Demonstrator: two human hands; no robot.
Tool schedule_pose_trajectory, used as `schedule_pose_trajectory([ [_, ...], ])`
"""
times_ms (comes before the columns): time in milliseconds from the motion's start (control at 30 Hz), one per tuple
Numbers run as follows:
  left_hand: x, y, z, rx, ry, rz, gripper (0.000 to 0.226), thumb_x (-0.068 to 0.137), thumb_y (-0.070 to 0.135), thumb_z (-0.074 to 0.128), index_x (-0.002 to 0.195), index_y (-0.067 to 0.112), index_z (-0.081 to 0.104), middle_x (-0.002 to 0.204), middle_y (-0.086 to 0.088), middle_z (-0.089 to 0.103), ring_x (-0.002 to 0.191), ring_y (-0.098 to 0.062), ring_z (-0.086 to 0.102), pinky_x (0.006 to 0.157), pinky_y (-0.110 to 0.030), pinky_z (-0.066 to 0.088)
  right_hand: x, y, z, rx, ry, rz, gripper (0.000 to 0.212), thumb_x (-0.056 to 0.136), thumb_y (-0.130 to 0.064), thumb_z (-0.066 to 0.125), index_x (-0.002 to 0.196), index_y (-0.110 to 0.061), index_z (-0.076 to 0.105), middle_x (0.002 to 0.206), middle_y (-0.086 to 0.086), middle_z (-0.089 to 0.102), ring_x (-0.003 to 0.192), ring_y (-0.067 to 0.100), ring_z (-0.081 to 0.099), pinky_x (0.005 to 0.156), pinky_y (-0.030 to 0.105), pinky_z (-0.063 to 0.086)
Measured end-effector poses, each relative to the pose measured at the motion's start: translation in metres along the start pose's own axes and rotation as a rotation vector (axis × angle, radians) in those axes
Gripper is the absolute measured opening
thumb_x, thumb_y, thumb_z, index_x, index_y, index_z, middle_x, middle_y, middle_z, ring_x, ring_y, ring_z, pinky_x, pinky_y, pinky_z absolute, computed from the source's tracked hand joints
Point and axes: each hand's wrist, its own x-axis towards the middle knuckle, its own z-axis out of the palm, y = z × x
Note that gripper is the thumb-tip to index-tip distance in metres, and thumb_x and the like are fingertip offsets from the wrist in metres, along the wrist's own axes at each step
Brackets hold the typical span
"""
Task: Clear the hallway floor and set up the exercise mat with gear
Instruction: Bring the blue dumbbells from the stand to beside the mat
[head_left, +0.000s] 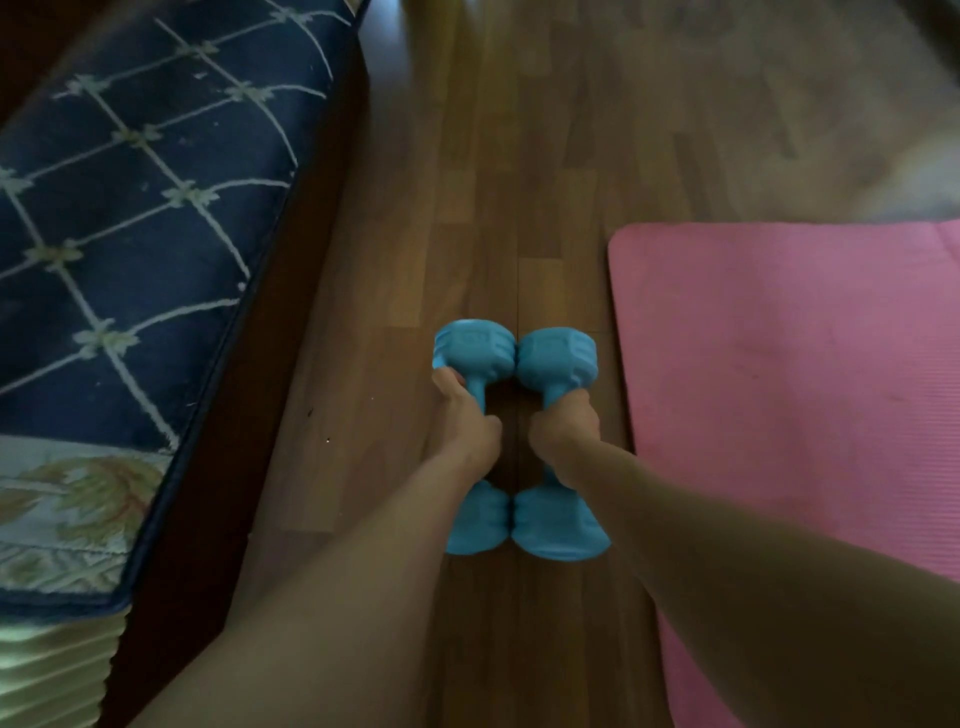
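Two light-blue dumbbells lie side by side, heads touching, over the wooden floor (519, 156) just left of the pink exercise mat (789, 364). My left hand (465, 421) is closed around the handle of the left dumbbell (474, 345). Around the handle of the right dumbbell (558, 353) my right hand (566, 428) is wrapped. Both handles are hidden by my fingers. I cannot tell whether the dumbbells rest on the floor or hang just above it.
A bed or sofa with a dark blue patterned cover (130, 218) and a dark wooden side runs along the left. A pale rug (810, 93) lies beyond the mat at the top right. Bare floor stretches ahead between them.
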Motion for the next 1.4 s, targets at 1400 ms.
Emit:
schedule_pose_trajectory([
  [1400,-0.016,0.051,-0.031,0.231,0.033,-0.010,0.052,0.090,0.016,0.053,0.136,0.006,0.031,0.135,-0.015,0.045,0.122,-0.034,0.047,0.101,-0.046,0.042,-0.044,-0.033,-0.027,-0.250,0.017,-0.232,0.031,0.087,-0.018,0.054,0.116,-0.007,0.053,0.120,0.013,0.056,0.112,0.031,0.051,0.094,0.043,0.047],
])
